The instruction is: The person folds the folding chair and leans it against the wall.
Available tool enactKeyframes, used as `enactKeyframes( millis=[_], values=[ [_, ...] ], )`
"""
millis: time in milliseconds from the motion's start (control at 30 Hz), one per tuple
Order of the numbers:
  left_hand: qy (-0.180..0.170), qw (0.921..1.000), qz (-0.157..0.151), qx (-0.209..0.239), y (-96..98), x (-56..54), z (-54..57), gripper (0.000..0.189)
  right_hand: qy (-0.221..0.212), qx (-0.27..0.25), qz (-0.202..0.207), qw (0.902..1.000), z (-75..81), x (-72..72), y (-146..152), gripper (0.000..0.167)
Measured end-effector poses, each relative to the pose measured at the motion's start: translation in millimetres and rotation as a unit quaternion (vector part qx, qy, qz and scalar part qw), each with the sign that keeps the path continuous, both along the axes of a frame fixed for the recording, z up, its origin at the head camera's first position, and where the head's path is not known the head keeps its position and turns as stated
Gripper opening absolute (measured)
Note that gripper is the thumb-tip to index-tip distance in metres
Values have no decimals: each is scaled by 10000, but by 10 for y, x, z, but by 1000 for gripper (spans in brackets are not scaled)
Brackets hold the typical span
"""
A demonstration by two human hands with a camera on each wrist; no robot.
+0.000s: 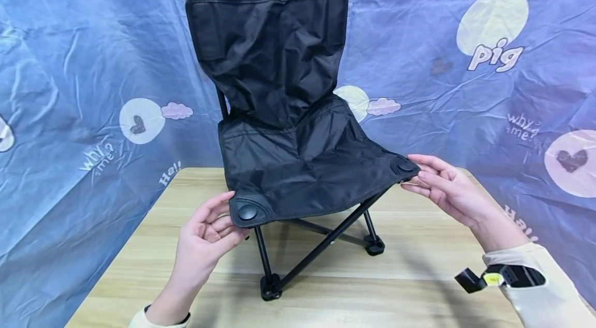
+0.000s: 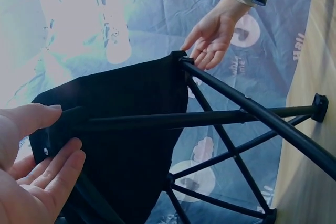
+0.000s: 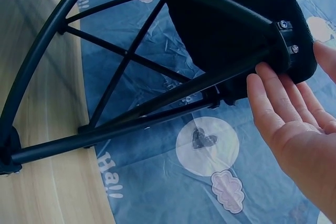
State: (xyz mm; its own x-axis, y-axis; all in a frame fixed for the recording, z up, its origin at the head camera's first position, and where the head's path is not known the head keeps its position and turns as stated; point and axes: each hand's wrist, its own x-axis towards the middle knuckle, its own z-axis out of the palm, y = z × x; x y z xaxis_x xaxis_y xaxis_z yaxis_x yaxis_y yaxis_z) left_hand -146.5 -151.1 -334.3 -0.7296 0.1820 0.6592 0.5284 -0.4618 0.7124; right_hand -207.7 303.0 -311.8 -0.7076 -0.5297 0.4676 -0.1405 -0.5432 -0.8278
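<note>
A black folding chair point(image 1: 288, 152) stands unfolded on the table, its fabric seat and backrest spread and the crossed tube legs below. My left hand point(image 1: 209, 235) holds the seat's front left corner, with thumb and fingers on either side of it in the left wrist view. At the front right corner, my right hand point(image 1: 449, 191) has its thumb by the edge and its fingers under the plastic corner joint point(image 3: 286, 45). Two screws show on that joint in the right wrist view. Plastic feet point(image 1: 271, 286) cap the legs.
Under the chair is a light wood-grain table point(image 1: 372, 292). A blue printed cloth point(image 1: 93, 59) hangs behind and around it, close to the table's back and side edges. A black strap with a small device point(image 1: 500, 277) sits on the right wrist.
</note>
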Motion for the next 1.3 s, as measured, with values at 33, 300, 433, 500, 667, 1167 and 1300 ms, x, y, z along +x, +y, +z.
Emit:
enactKeyframes(
  millis=[33, 300, 433, 500, 667, 1167, 1300],
  values=[
    [-20, 10000, 27, 9, 2, 2, -1, 67, -22, 4, -2, 10000, 4, 0, -2, 48],
    [-135, 9997, 151, 137, 29, 1, 17, 69, -139, -127, 188, 9996, 16, -21, -11, 45],
    [-162, 9995, 218, 161, 41, -11, 28, 69, -79, -227, 305, 9992, 19, -38, -16, 44],
    [-168, 9994, 243, 168, 48, -15, 28, 68, -93, -302, 354, 9989, 16, -41, -16, 44],
    [-148, 9994, 251, 196, 61, -23, 28, 67, -99, -325, 395, 9986, 12, -41, -12, 45],
    [-134, 9989, 430, 137, 122, -51, 100, 68, 91, -129, 515, 9985, 89, -52, -6, 45],
    [-178, 9989, 425, 122, 136, -67, 121, 69, 112, -124, 471, 9987, 109, -59, -12, 45]
  ],
)
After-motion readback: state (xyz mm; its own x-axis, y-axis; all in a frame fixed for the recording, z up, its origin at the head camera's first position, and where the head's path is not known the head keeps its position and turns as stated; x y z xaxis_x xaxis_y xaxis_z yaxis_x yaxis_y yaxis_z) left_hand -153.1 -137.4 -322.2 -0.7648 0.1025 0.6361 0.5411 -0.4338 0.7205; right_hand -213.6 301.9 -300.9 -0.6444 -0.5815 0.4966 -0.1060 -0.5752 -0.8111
